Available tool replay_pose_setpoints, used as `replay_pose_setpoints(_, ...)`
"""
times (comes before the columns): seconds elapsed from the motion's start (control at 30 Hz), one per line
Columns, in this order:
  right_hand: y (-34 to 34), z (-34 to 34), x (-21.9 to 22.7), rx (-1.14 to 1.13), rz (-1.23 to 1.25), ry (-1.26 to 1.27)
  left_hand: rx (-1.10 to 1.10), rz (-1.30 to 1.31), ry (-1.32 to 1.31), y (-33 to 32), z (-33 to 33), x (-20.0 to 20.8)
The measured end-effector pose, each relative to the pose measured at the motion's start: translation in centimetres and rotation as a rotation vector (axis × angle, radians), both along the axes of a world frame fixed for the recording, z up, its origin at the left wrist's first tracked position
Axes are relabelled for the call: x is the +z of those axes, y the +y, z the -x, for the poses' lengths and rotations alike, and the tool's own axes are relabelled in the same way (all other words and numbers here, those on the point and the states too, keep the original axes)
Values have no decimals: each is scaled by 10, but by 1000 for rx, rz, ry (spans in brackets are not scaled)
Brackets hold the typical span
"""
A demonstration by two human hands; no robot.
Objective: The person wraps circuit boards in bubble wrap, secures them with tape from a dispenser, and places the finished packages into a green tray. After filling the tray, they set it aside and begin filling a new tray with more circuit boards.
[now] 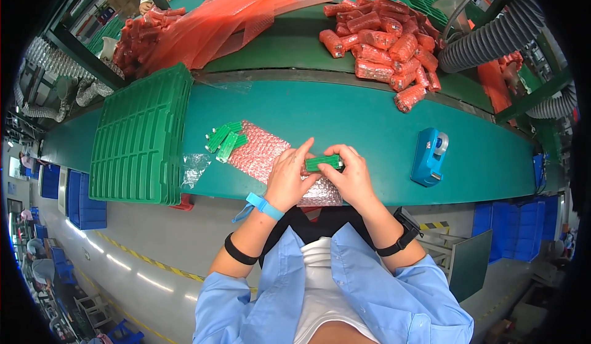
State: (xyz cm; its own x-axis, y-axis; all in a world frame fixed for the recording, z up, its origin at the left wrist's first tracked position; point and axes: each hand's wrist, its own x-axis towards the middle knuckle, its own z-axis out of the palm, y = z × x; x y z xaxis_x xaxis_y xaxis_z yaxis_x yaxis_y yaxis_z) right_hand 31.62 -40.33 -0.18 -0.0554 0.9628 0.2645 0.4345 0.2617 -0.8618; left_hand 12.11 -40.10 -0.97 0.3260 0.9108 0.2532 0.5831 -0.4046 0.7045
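Observation:
A small stack of green circuit boards (322, 163) is pinched between the thumb and fingers of my right hand (352, 176). Close at its left end, my left hand (285, 175) has its fingers stretched out over the bubble wrap and its thumb apart; whether it touches the boards I cannot tell. Under both hands lies a pinkish sheet of bubble wrap (257, 149), its near end reaching the table's front edge. Several more green boards (226, 140) rest in a loose pile at the sheet's far left corner.
Stacked green plastic trays (140, 136) stand at the left. A blue tape dispenser (429, 157) sits to the right on the green table (381, 141). Beyond are red-wrapped bundles (394, 42), loose red bubble wrap (228, 18), a grey hose (492, 36) and other people's hands.

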Motion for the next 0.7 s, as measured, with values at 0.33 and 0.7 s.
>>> replay_pose_setpoints(0.33, -4, -7, -16, -66, -90, -398, -21, -63, 7, 7, -8, -1)
replay_pose_setpoints(0.7, 2, -17, -6, -27, -98, -399, -83, -31, 152, 18, 5, 18)
